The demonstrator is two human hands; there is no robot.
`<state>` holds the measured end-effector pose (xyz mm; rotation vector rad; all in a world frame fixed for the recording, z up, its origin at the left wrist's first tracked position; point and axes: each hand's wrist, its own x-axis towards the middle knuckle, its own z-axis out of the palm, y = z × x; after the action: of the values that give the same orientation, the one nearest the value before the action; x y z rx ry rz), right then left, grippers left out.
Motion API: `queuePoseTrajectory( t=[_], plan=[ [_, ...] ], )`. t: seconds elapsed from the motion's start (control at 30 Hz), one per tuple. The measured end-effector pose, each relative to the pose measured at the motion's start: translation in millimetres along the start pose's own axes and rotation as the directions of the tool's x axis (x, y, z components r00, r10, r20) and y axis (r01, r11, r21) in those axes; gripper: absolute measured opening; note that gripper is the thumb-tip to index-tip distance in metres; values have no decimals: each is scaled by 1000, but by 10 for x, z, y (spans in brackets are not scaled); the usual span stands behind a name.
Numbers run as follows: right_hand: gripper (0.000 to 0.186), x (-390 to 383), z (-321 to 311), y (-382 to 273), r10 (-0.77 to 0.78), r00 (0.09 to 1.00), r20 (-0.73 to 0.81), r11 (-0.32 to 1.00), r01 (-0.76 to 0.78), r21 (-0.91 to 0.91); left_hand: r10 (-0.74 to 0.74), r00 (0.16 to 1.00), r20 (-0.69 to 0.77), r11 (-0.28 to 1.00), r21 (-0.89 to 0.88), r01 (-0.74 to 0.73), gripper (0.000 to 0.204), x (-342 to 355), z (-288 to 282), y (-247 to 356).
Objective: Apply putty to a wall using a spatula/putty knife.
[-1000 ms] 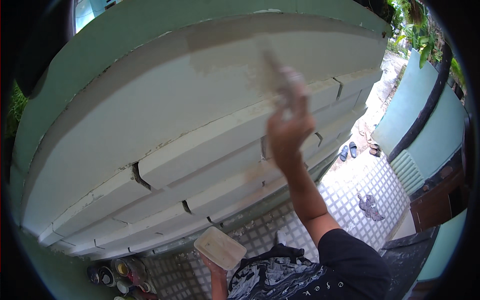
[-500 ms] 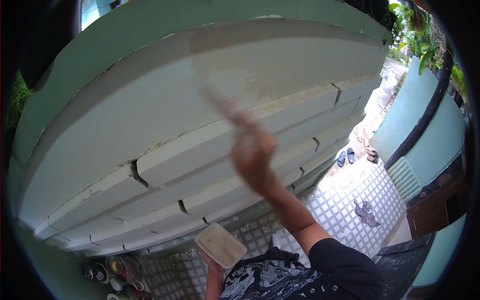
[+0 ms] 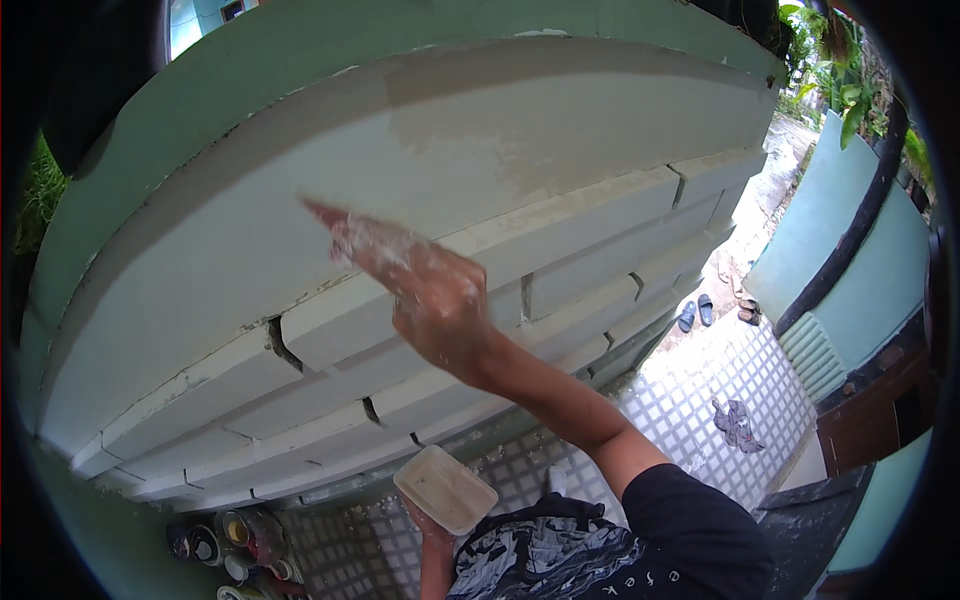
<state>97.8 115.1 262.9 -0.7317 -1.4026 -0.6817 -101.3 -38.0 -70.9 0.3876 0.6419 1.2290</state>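
Note:
My right hand [image 3: 420, 285], smeared with white paste, reaches up to the pale wall [image 3: 230, 240]. Its fingers are closed round a thin tool whose blurred, reddish tip [image 3: 318, 209] lies close to or against the wall; its exact kind cannot be made out. Low in front of my body, my left hand [image 3: 424, 522] grips a shallow rectangular plastic tub [image 3: 440, 490] from beneath and the side. Whitish residue coats the inside of the tub. A beige, patchy area [image 3: 470, 120] shows on the wall, right of my right hand.
Stepped white blocks [image 3: 380, 310] with dark gaps jut out below the wall face. A green band [image 3: 250, 80] runs along the top. Cans and containers [image 3: 235, 545] stand at lower left. Slippers [image 3: 697, 313] and a crumpled cloth [image 3: 737, 425] lie on the tiles at right.
My right hand has swept left and a little down along the wall, the tool moving with it. The tub in my left hand stays nearly in place.

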Motion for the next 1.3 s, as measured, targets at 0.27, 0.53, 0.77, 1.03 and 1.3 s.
queuePoseTrajectory(
  t=[0.27,0.53,0.77,1.03,1.3],
  plan=[
    [55,380,-474,510,126,915,-384,862,-292,-414,95,995,-23,995,9,-95,66,-94,40,122],
    [43,267,414,-526,23,998,-59,994,-29,-107,-10,997,-82,1000,-6,9,72,-120,-253,95],
    [40,283,-315,191,174,919,-353,920,-279,-274,101,995,-17,992,76,-99,71,-178,-24,346],
    [58,346,-272,702,327,891,-316,722,-451,-525,140,990,14,985,99,-140,70,-176,-231,314],
    [43,-335,-246,-354,197,963,181,936,-240,257,118,940,320,991,15,-130,70,144,-118,56]
  ],
)
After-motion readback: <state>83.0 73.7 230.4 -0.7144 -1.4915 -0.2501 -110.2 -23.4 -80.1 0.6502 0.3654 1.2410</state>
